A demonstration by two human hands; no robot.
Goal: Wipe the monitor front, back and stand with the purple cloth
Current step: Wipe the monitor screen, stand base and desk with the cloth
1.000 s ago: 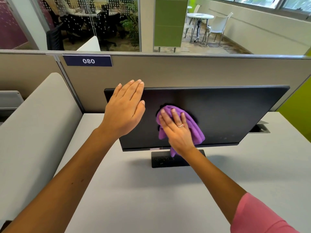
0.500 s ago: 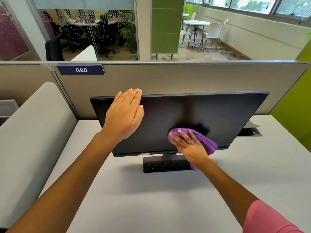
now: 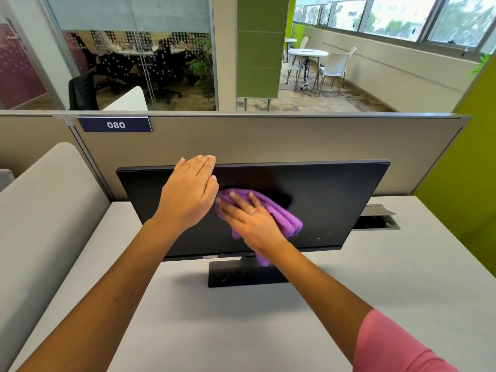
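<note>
Right hand (image 3: 253,224), fingers spread flat, presses the cloth (image 3: 279,216) on the monitor (image 3: 335,200) at frame centre; left hand (image 3: 192,194), fingers open, steadies its top edge.

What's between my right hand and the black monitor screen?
The head view shows the purple cloth lying flat between the right hand and the black monitor screen.

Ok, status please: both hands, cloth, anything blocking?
Left hand flat on monitor top. Right hand pressing purple cloth on screen. Nothing blocking.
</note>
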